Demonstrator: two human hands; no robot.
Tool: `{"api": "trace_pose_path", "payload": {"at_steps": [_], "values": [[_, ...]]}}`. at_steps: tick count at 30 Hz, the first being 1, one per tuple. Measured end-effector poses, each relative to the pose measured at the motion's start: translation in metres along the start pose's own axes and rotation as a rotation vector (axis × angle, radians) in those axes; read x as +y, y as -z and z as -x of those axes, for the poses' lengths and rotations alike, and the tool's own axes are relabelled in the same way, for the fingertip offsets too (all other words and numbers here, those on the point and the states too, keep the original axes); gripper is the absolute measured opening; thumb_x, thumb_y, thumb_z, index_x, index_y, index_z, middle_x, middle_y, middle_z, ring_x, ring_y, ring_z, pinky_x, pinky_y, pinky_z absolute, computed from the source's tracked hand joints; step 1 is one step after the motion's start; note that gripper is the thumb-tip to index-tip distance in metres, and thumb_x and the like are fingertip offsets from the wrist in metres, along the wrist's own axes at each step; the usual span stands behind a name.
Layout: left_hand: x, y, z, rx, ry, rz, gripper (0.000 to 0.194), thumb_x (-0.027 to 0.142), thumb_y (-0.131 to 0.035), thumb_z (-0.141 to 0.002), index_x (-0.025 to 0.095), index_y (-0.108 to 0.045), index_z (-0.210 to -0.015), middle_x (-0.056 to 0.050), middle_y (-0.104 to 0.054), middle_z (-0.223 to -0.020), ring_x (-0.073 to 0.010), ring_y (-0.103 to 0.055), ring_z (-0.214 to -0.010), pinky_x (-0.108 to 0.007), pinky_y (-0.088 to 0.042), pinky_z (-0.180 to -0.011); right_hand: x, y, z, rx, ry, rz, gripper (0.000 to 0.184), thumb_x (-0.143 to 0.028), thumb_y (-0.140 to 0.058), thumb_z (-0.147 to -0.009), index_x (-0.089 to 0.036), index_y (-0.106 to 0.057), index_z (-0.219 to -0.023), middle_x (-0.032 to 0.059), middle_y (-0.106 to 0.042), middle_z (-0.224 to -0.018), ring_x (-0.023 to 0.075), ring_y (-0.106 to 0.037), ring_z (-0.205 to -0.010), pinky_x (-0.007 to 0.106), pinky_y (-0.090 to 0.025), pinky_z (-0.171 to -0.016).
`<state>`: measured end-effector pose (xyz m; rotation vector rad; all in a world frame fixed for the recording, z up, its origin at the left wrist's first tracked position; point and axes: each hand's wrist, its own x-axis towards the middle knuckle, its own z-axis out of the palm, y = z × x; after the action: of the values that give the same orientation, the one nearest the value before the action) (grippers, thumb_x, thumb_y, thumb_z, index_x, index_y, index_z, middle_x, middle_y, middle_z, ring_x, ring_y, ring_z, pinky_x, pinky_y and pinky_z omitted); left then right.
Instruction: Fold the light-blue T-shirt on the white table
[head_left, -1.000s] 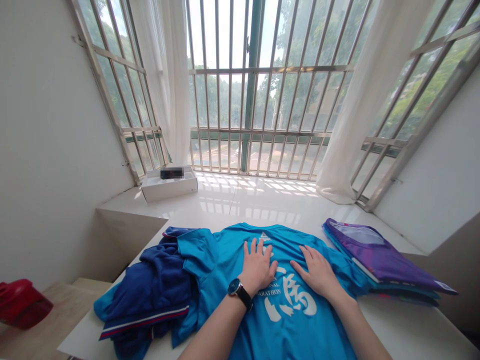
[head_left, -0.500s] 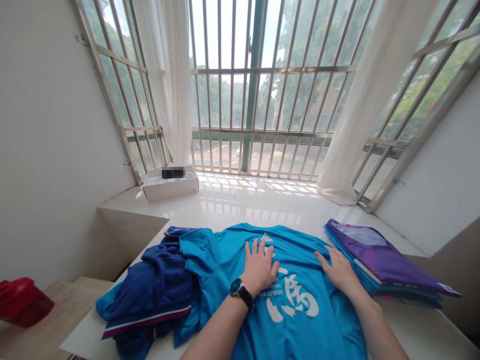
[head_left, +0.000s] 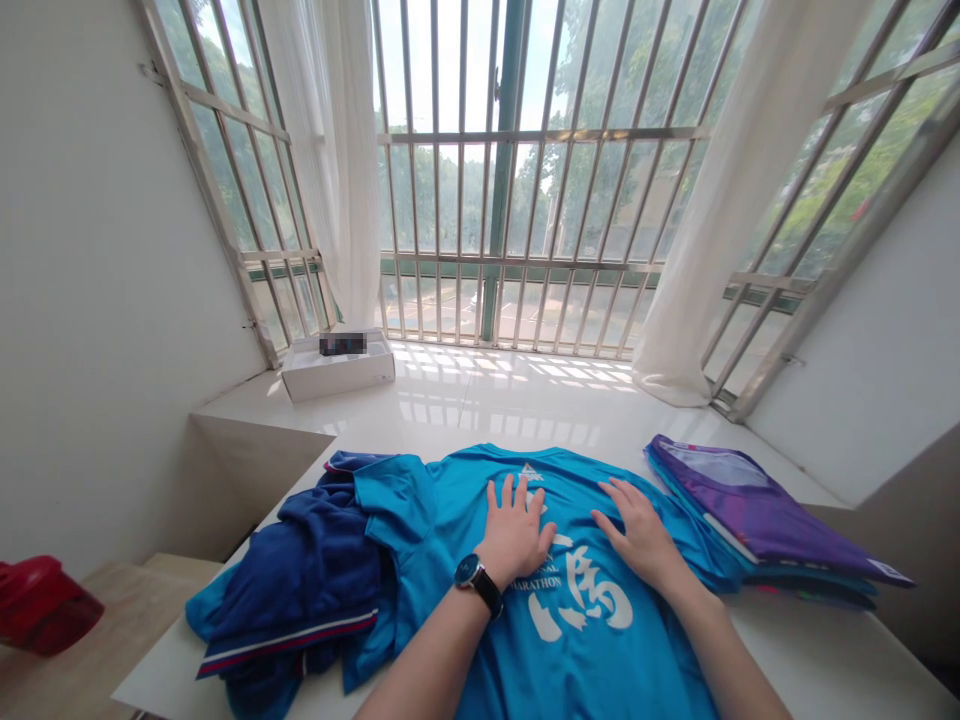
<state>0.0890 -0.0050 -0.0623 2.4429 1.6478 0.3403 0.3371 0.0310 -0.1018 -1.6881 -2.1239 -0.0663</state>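
A bright blue T-shirt [head_left: 585,660] with white printed lettering lies spread flat on the white table [head_left: 817,660] in front of me. My left hand [head_left: 514,530], with a black watch on its wrist, rests flat on the shirt's upper middle, fingers spread. Just to its right my right hand [head_left: 637,528] also lies flat on the shirt with fingers stretched out. Neither hand holds anything.
A crumpled dark blue garment [head_left: 315,580] lies at the shirt's left. A stack of folded purple and teal clothes [head_left: 757,520] sits at the right. A white box [head_left: 337,365] rests on the window ledge. A red object [head_left: 41,605] stands low at the far left.
My right hand slid out to the right across the shirt, then came back toward the middle beside my left hand. The left hand stayed in place.
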Motion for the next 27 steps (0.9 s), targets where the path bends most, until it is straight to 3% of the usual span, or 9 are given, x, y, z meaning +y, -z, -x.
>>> {"api": "trace_pose_path", "payload": {"at_steps": [8, 19, 27], "values": [[-0.003, 0.000, 0.001, -0.020, -0.004, 0.015, 0.068, 0.060, -0.021, -0.098, 0.023, -0.033, -0.153, -0.014, -0.022, -0.162, -0.0385, -0.011, -0.149, -0.069, -0.005, -0.114, -0.018, -0.005, 0.006, -0.229, -0.092, 0.131, 0.070, -0.060, -0.038, -0.093, -0.017, -0.045, -0.147, 0.0139, -0.039, -0.155, 0.0347, -0.031, -0.144, 0.051, -0.028, -0.116], [-0.008, 0.001, 0.002, -0.088, 0.017, 0.028, 0.071, 0.064, -0.025, -0.095, 0.026, -0.029, -0.155, -0.013, -0.017, -0.163, -0.0378, -0.007, -0.150, -0.070, -0.002, -0.114, -0.026, -0.001, 0.010, -0.327, -0.118, 0.140, 0.080, -0.069, -0.033, -0.091, -0.020, -0.033, -0.153, 0.0109, -0.027, -0.161, 0.0333, -0.020, -0.149, 0.054, -0.020, -0.119], [-0.006, 0.001, 0.005, -0.059, 0.012, -0.014, 0.068, 0.063, -0.025, -0.097, 0.027, -0.029, -0.154, -0.010, -0.018, -0.163, -0.0368, -0.008, -0.150, -0.068, -0.005, -0.115, -0.031, 0.006, 0.008, -0.283, -0.109, 0.120, 0.076, -0.065, -0.039, -0.090, -0.018, -0.041, -0.150, 0.0144, -0.035, -0.157, 0.0350, -0.028, -0.146, 0.053, -0.024, -0.117]]}}
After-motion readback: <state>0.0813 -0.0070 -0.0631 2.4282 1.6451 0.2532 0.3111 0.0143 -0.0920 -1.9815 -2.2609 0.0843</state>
